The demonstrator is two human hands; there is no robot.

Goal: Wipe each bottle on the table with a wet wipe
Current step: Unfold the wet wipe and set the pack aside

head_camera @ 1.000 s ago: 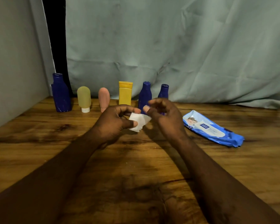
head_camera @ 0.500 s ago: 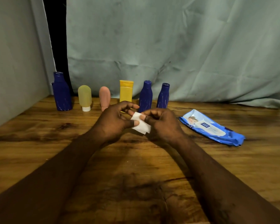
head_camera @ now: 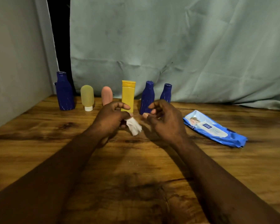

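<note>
Wooden table (head_camera: 39, 143) before a pale curtain, from the head view: six bottles (head_camera: 128, 96) stand in a row at the back, none in hand, so wiping looks not yet begun. Nearer, the left hand (head_camera: 111, 120) pinches a crumpled wet wipe (head_camera: 134, 126). The right hand (head_camera: 166, 122) is loosely curled and holds nothing, near the wipe pack (head_camera: 215, 128).

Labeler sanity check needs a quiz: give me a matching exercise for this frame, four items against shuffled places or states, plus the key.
Items:
1. wet wipe
2. wipe pack
3. yellow bottle
4. right hand

States:
A. lying flat
B. standing upright
C. empty, fingers loosely curled
D. pinched in the left hand

Pairs: 1-D, 2-A, 3-B, 4-C
</note>
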